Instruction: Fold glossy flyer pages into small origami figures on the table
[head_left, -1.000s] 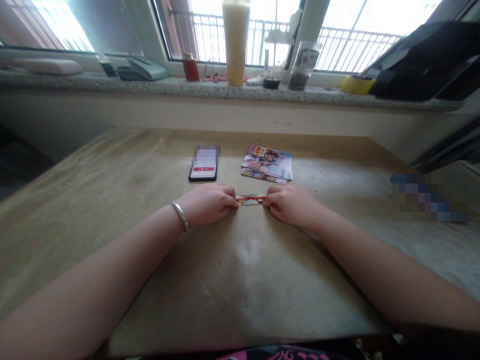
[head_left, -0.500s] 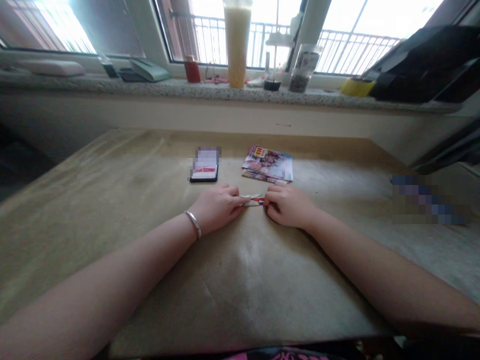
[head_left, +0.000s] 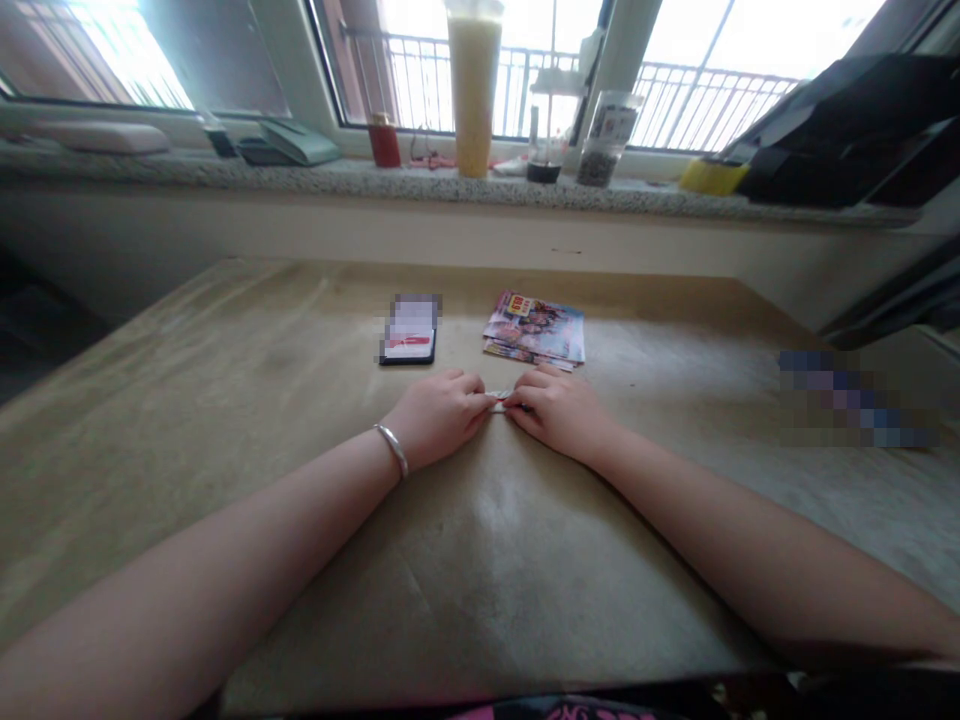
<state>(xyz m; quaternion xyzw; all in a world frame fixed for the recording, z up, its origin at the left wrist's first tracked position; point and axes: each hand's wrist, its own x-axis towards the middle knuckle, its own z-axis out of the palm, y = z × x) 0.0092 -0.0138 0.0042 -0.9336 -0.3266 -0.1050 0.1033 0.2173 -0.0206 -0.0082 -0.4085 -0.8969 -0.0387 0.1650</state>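
Observation:
Low over the middle of the table, a small folded piece of paper [head_left: 497, 396], whitish with a touch of red, lies between my hands and is mostly covered by fingers. My left hand [head_left: 441, 415], with a silver bangle at the wrist, pinches its left side. From the right, my right hand [head_left: 561, 408] is closed on the other side, thumb and fingers close to those of the left. Just beyond the right hand rest several colourful printed leaflets [head_left: 536, 328]. A phone [head_left: 409, 330] with a lit, blurred screen lies beyond the left hand.
The tan tabletop [head_left: 450, 590] spreads around both arms. A blurred bluish object [head_left: 855, 400] lies at the right. Along the stone windowsill [head_left: 360, 178] stand a tall yellow-filled cup [head_left: 474, 90], a red container [head_left: 385, 143], a clear cup [head_left: 606, 140] and a black bag [head_left: 847, 130].
My right hand has moved left, closer to my left hand, and now covers more of the paper. Less of its red part shows. The phone and leaflets stay put.

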